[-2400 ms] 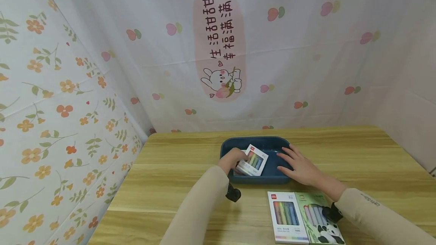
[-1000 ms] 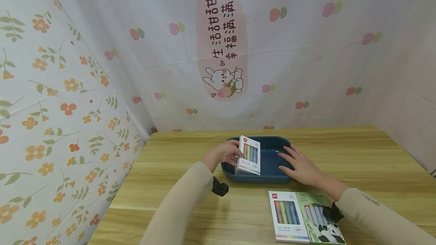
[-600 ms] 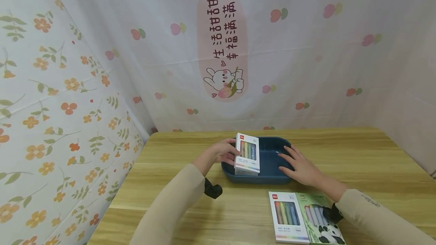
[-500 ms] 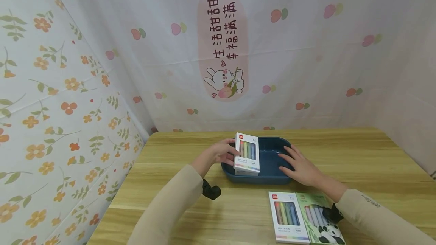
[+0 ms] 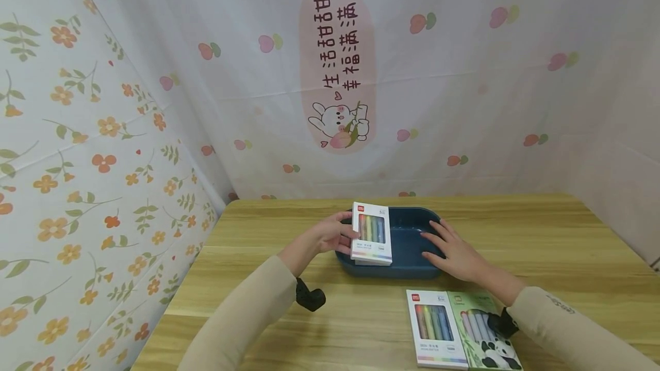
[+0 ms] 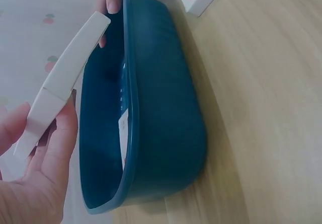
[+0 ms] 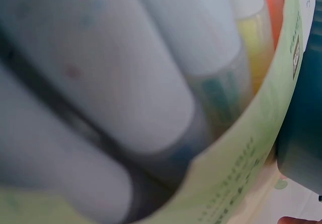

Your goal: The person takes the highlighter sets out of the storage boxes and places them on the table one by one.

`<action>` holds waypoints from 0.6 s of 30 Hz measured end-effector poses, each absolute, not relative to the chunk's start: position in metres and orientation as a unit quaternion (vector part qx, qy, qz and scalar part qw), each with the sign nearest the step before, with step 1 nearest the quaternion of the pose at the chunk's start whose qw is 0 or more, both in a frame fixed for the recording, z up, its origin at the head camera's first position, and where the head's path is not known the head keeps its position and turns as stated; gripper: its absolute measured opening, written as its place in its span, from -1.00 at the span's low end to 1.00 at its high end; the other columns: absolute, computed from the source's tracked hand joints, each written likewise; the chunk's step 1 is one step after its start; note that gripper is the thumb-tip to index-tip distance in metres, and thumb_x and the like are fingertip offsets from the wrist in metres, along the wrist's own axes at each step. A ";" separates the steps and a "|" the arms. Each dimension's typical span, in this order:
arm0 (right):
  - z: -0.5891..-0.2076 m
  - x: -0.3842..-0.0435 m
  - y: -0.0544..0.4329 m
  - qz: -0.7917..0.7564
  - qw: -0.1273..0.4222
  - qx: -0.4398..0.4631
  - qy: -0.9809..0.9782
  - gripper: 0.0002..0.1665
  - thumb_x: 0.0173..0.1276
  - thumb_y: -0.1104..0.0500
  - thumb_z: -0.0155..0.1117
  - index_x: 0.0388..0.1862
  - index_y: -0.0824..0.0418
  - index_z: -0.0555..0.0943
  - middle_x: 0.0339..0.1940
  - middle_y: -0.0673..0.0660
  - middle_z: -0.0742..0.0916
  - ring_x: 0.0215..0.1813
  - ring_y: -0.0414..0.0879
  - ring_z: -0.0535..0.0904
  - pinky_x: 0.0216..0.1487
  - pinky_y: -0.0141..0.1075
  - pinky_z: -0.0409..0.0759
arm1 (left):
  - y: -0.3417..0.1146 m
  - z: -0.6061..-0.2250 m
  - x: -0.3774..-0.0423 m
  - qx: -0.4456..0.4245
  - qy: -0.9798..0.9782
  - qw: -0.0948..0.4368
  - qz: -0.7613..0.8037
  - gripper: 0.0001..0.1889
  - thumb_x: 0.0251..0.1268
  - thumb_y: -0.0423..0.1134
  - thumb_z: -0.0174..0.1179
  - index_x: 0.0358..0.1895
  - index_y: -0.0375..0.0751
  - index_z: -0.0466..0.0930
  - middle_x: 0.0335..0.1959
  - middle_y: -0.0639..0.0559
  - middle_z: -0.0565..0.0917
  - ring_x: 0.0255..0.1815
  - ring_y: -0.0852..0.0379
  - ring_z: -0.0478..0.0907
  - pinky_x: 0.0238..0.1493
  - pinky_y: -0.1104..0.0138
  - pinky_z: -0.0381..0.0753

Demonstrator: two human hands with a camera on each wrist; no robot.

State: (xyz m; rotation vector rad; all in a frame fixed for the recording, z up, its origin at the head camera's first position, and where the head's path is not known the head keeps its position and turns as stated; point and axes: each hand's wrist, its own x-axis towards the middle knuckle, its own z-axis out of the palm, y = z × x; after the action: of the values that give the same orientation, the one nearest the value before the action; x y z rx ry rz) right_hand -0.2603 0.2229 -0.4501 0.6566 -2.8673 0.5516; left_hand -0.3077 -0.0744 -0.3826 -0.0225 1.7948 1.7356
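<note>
My left hand [image 5: 332, 235] pinches a white box of highlighters [image 5: 371, 233] by its left edge, over the left part of a dark blue plastic bin [image 5: 412, 269]. In the left wrist view the thumb and fingers of the left hand [image 6: 43, 183] grip the highlighter box [image 6: 68, 63], seen edge-on above the rim. Part of another white box [image 6: 123, 138] shows inside the bin. On the bin's right end lies my right hand [image 5: 459, 253], its fingers spread over the rim. The bin [image 7: 304, 128] stands at the right of the right wrist view.
In front of the bin, a second white highlighter box [image 5: 437, 328] lies beside a green panda box of highlighters [image 5: 476, 322], partly under the right wrist's camera. All rest on a wooden table [image 5: 278, 222]. A printed curtain [image 5: 443, 107] hangs behind.
My left hand has lifted the white highlighter box from inside the bin, straightened it and drawn it left. The right hand stays on the bin's right end.
</note>
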 end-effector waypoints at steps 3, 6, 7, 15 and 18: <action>-0.450 -0.261 0.223 0.184 0.075 0.218 -0.956 -0.37 0.27 -0.06 0.16 0.22 0.27 0.42 0.35 0.39 0.26 0.38 0.35 0.00 0.17 0.25 0.20 | -0.077 -0.384 -0.304 -0.008 0.674 0.319 0.666 -0.30 0.20 -0.54 0.07 0.38 -0.08 0.04 -0.04 -0.23 0.58 -0.24 -0.12 0.63 -0.21 0.04 0.59; -0.450 -0.261 0.223 0.184 0.075 0.219 -0.955 -0.37 0.27 -0.07 0.16 0.22 0.27 0.42 0.35 0.39 0.26 0.38 0.35 0.00 0.17 0.25 0.20 | -0.078 -0.384 -0.298 -0.004 0.667 0.324 0.671 -0.30 0.20 -0.54 0.06 0.38 -0.09 0.03 0.03 -0.24 0.55 -0.23 -0.12 0.63 -0.20 0.03 0.59; -0.450 -0.261 0.223 0.184 0.075 0.219 -0.955 -0.37 0.27 -0.07 0.16 0.22 0.27 0.42 0.35 0.39 0.26 0.38 0.35 0.00 0.17 0.26 0.20 | -0.079 -0.383 -0.296 -0.002 0.665 0.326 0.672 -0.30 0.20 -0.54 0.06 0.38 -0.09 0.02 0.05 -0.24 0.54 -0.23 -0.11 0.63 -0.19 0.02 0.58; -0.451 -0.262 0.224 0.181 0.077 0.215 -0.957 -0.37 0.28 -0.06 0.16 0.22 0.26 0.42 0.35 0.39 0.26 0.38 0.35 -0.01 0.17 0.26 0.18 | -0.084 -0.385 -0.279 0.012 0.648 0.330 0.686 -0.28 0.18 -0.53 0.06 0.39 -0.14 -0.01 0.07 -0.25 0.53 -0.25 -0.08 0.63 -0.17 0.01 0.57; -0.452 -0.262 0.224 0.180 0.077 0.214 -0.957 -0.37 0.28 -0.07 0.15 0.22 0.26 0.42 0.35 0.38 0.26 0.38 0.35 0.00 0.18 0.26 0.18 | -0.086 -0.387 -0.273 0.018 0.641 0.332 0.692 -0.28 0.18 -0.52 0.07 0.39 -0.15 -0.01 0.03 -0.24 0.54 -0.26 -0.07 0.63 -0.21 0.03 0.59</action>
State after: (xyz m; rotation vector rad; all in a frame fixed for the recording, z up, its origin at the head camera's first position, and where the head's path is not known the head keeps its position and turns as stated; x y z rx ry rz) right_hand -0.2619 0.2239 -0.4519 0.6402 -2.8669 0.5391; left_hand -0.2725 -0.0856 -0.3867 0.0482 1.6741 1.8072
